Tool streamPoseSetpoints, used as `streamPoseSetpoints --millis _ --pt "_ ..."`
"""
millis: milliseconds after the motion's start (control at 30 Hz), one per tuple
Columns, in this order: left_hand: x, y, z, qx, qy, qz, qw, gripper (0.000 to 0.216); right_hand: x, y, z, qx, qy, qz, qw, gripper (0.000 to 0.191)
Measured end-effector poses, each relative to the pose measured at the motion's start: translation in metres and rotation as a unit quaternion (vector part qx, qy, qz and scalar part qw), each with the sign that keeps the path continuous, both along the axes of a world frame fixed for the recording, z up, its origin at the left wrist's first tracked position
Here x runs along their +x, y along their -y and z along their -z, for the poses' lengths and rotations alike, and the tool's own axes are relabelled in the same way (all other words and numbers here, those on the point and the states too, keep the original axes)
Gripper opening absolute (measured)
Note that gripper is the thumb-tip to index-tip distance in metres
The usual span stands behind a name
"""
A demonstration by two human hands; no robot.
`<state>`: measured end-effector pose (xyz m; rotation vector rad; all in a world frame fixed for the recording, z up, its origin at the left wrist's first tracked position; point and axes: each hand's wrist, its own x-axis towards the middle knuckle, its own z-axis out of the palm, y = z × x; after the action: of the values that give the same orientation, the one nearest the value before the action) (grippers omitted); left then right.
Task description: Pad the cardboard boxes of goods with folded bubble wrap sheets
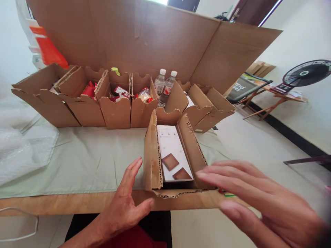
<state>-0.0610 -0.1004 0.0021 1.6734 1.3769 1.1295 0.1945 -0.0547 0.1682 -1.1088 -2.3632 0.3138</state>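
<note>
Two open hands flank a cardboard box at the table's near edge.

The box (176, 155) lies between them, long axis running away from the person. The left hand (126, 203) rests beside its left wall, fingers together; the right hand (258, 199), fingers loosely spread, touches the right wall.

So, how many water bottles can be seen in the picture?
2. Both stand side by side in the row of cardboard boxes at the back: the left bottle and the right bottle, touching or nearly so. More may be hidden inside the boxes.
</note>
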Motion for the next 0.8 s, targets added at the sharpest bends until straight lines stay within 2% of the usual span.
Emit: streamPoseSetpoints --millis 100,167,300,367,433,533,600,667,700,733,800 --pt "0.009 -0.003 0.001 0.022 -0.004 -0.006 1.0 0.096 -0.031 -0.019 -0.02 -0.061 0.093 -0.139 0.984 0.024" --pt "0.013 -0.005 0.003 0.03 -0.001 -0.013 0.999 0.095 -0.049 -0.023 -0.025 -0.09 0.142 -0.165 0.972 0.023" --pt "0.018 -0.008 0.011 0.019 0.015 -0.011 1.0 0.088 -0.059 -0.022 -0.017 -0.078 0.159 -0.115 0.977 0.05" --pt "0.019 -0.009 0.015 0.017 0.017 0.0 1.0 0.087 -0.056 -0.02 -0.009 -0.059 0.157 -0.094 0.981 0.058" --pt "0.018 -0.009 0.019 0.016 0.015 0.008 1.0 0.084 -0.05 -0.017 -0.006 -0.046 0.141 -0.091 0.985 0.057" --pt "0.013 -0.009 0.019 0.013 0.015 -0.001 1.0 0.079 -0.031 -0.013 -0.006 -0.011 0.062 -0.085 0.994 0.053" --pt "0.009 -0.01 0.018 0.009 0.009 -0.013 1.0 0.079 -0.009 -0.013 -0.003 0.024 -0.008 -0.013 1.0 0.042" --pt "0.005 -0.012 0.018 0.004 0.003 -0.024 1.0 0.081 0.015 -0.017 0.01 0.032 -0.073 0.109 0.991 0.031" --pt "0.003 -0.014 0.018 0.0 0.002 -0.028 1.0 0.083 0.025 -0.022 0.021 0.008 -0.1 0.155 0.983 0.028" --pt "0.001 -0.016 0.018 -0.003 0.004 -0.029 1.0 0.084 0.033 -0.027 0.035 -0.029 -0.123 0.177 0.976 0.027" --pt "0.0 -0.022 0.018 -0.009 0.011 -0.023 1.0 0.088 0.039 -0.039 0.066 -0.118 -0.144 0.154 0.971 0.035"
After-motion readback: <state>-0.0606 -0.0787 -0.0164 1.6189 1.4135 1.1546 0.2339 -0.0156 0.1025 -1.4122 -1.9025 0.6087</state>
